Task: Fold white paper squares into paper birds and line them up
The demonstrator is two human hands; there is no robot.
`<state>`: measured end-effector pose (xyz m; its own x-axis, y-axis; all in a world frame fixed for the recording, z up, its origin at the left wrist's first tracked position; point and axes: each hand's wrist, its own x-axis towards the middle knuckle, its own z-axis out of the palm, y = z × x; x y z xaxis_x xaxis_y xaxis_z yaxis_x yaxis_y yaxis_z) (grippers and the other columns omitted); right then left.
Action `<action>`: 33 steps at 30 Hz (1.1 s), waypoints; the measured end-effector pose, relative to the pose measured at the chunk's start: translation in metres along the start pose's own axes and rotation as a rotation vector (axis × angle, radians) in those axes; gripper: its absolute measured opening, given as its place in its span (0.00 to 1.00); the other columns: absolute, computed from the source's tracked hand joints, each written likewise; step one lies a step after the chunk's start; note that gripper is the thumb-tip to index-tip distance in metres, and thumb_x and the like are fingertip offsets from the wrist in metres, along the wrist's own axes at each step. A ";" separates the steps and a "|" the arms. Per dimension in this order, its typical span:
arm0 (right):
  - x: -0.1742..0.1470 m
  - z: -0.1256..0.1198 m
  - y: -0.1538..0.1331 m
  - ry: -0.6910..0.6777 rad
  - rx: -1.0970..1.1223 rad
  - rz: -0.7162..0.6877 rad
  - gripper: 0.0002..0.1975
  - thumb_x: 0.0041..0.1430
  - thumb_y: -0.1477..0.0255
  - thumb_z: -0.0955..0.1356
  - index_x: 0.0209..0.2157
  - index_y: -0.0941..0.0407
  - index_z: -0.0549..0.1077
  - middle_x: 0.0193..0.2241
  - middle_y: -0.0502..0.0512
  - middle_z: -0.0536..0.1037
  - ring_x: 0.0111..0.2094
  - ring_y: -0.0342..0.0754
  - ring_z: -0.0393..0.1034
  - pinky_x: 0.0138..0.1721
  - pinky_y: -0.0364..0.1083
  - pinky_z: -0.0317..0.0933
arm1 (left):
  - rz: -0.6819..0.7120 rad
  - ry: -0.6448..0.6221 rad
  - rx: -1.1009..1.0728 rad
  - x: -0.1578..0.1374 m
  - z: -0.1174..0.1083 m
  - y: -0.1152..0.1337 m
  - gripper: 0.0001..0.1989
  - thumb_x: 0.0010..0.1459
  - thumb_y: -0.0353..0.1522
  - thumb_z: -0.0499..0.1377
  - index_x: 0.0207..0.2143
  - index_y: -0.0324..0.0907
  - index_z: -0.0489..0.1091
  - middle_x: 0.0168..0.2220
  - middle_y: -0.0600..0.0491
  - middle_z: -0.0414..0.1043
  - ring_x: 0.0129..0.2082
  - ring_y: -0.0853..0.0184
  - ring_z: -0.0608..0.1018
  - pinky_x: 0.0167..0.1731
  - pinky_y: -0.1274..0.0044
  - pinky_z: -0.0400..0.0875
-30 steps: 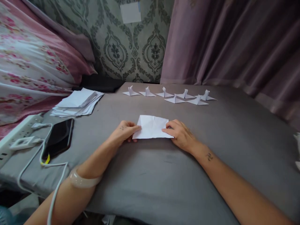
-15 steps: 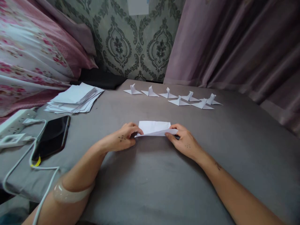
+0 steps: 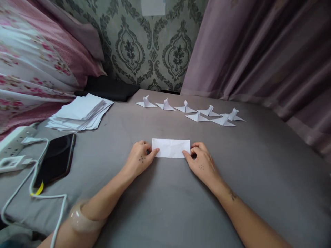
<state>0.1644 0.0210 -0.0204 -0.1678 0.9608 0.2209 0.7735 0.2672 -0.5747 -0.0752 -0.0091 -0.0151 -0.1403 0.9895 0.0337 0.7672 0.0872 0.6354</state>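
A white sheet of paper (image 3: 171, 148), folded into a wide rectangle with faint creases, lies between my hands on the grey-covered table (image 3: 165, 206). My left hand (image 3: 141, 156) grips its left end, thumb on top near the lower corner and the other fingers curled at the edge. At the right end, my right hand (image 3: 203, 162) pinches the paper the same way, thumb on the lower right corner. Several small folded paper figures (image 3: 185, 107) with upright middles and flat pointed wings stand beyond the paper.
A stack of white paper (image 3: 80, 112) lies at the back left, before a black folded item (image 3: 110, 88). Nearer left are a black phone (image 3: 55, 160), a white power strip (image 3: 15, 141) and a looping white cable (image 3: 49, 197). Curtains (image 3: 245, 51) hang along the right.
The front flap that was raised half a second ago now lies flat, leaving a plain rectangle. Both thumbs have shifted onto its lower corners.
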 end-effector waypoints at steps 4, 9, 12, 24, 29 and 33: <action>0.000 0.000 0.000 -0.016 -0.034 0.025 0.16 0.57 0.60 0.67 0.22 0.54 0.64 0.41 0.58 0.71 0.37 0.52 0.71 0.38 0.52 0.63 | -0.037 0.030 0.008 -0.002 0.002 0.002 0.16 0.53 0.44 0.59 0.18 0.46 0.64 0.31 0.46 0.69 0.35 0.55 0.72 0.37 0.65 0.66; 0.000 0.000 -0.001 -0.056 -0.085 0.026 0.14 0.60 0.63 0.65 0.23 0.54 0.64 0.43 0.60 0.71 0.40 0.53 0.70 0.41 0.52 0.63 | -0.002 0.035 0.057 -0.004 0.004 -0.002 0.17 0.55 0.45 0.59 0.19 0.46 0.65 0.32 0.46 0.68 0.36 0.55 0.71 0.36 0.66 0.66; -0.001 0.000 -0.003 -0.064 -0.131 0.013 0.13 0.62 0.66 0.62 0.24 0.54 0.64 0.44 0.61 0.71 0.40 0.53 0.70 0.42 0.53 0.63 | 0.056 0.044 0.089 -0.006 0.005 -0.007 0.18 0.58 0.45 0.58 0.21 0.45 0.66 0.33 0.46 0.67 0.36 0.57 0.70 0.35 0.68 0.66; -0.001 -0.001 -0.002 -0.051 -0.129 -0.007 0.11 0.61 0.67 0.65 0.24 0.55 0.65 0.43 0.61 0.71 0.41 0.54 0.70 0.43 0.52 0.64 | 0.152 0.017 0.132 -0.008 0.002 -0.010 0.15 0.61 0.40 0.57 0.25 0.40 0.69 0.33 0.48 0.66 0.35 0.62 0.68 0.38 0.70 0.67; -0.001 -0.001 0.000 -0.067 -0.125 -0.032 0.11 0.61 0.67 0.64 0.26 0.55 0.65 0.43 0.62 0.70 0.40 0.54 0.69 0.44 0.53 0.64 | 0.139 0.005 0.107 -0.007 0.002 -0.011 0.15 0.61 0.40 0.57 0.26 0.40 0.70 0.34 0.48 0.66 0.35 0.63 0.68 0.37 0.71 0.66; 0.001 0.000 0.004 -0.081 -0.113 -0.033 0.11 0.61 0.67 0.65 0.26 0.54 0.64 0.42 0.62 0.69 0.40 0.55 0.69 0.44 0.54 0.64 | 0.121 -0.003 0.095 -0.006 0.003 -0.014 0.15 0.60 0.40 0.59 0.26 0.39 0.70 0.34 0.48 0.67 0.35 0.62 0.68 0.37 0.72 0.66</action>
<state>0.1673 0.0225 -0.0222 -0.2398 0.9556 0.1711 0.8297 0.2932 -0.4750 -0.0830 -0.0156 -0.0264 -0.0416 0.9938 0.1032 0.8345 -0.0222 0.5506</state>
